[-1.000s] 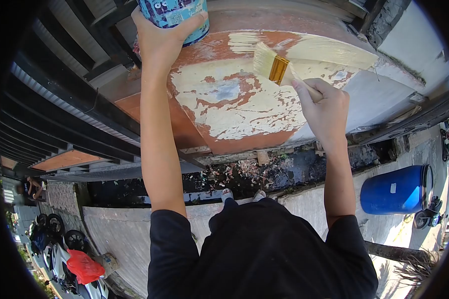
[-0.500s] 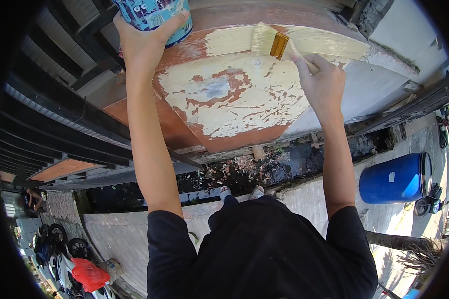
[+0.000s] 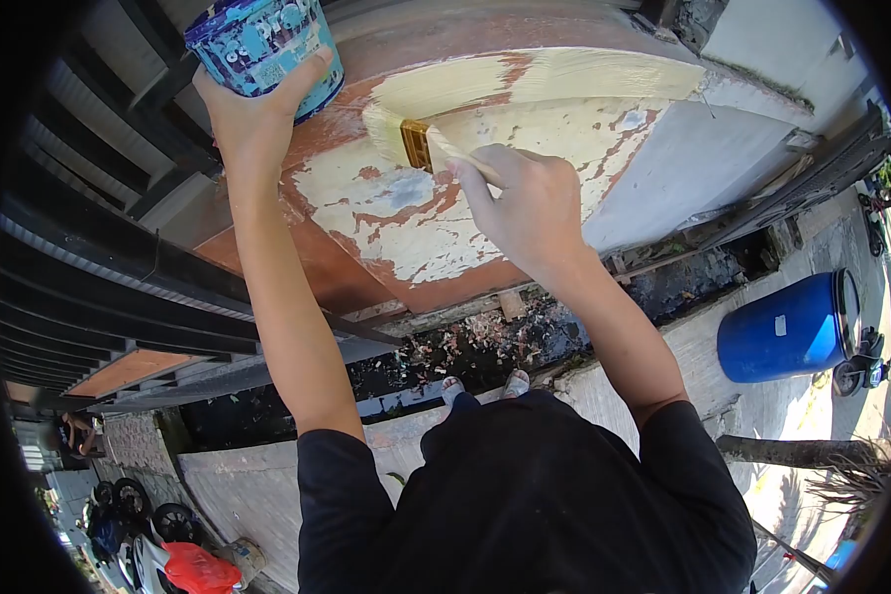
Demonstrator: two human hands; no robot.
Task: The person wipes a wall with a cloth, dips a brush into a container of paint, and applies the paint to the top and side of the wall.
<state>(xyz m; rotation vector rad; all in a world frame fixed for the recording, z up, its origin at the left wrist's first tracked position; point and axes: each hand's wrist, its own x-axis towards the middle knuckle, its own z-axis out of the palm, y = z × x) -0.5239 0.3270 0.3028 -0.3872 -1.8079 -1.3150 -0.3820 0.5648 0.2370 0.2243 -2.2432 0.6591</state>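
Observation:
My left hand [image 3: 257, 114] is wrapped round a blue patterned paint can [image 3: 267, 49] at the upper left, thumb on its near side. In my right hand [image 3: 525, 198] is the wooden handle of a paintbrush [image 3: 418, 146], whose bristles touch the wall at the left part of the panel. Along the top of the wall [image 3: 604, 74] runs a band of wet cream paint, with a strip of reddish brown showing through. Below it the panel [image 3: 396, 213] has old cream paint, flaked off in reddish and grey patches.
A ditch [image 3: 485, 342] with dark water and paint flakes lies between the wall and my feet. Black metal bars [image 3: 109, 267] stand left. A blue barrel [image 3: 787, 327] is on the right pavement. Motorbikes [image 3: 134, 525], a red bag [image 3: 198, 569] and a seated person [image 3: 79, 436] are at left.
My right hand has moved the paintbrush left and down across the wall. The cream band now reaches further left, and the can sits further left and lower in view.

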